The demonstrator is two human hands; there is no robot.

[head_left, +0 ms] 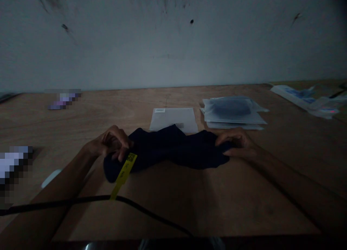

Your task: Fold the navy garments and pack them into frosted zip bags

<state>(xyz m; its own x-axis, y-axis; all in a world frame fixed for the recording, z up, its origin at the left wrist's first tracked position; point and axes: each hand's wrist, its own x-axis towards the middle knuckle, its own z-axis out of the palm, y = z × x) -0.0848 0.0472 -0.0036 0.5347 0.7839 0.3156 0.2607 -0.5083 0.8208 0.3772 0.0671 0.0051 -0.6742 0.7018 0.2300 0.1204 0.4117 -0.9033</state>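
And here we have both hands on the dark cloth, just on the near side of the white packet, whose lower edge it seems to overlap. The left hand grasps one end with bent fingers, nearer and to the left of the packet; the right hand pinches the other end, nearer and to the right. Why a hold at each end? Most likely to keep the cloth spread between them, as a limp thing would otherwise bunch up. Its long axis runs left to right, roughly along the packet's lower edge, with the left end dipping a little towards the person (which end is the front, I cannot tell in this gloom).

Beyond the right hand, just right of the packet, lie clear bags, stacked flat, probably to keep them neat and within reach. Nearer than the packet, a black cable crosses the view, its yellow tag angling up in front of the cloth's left part.
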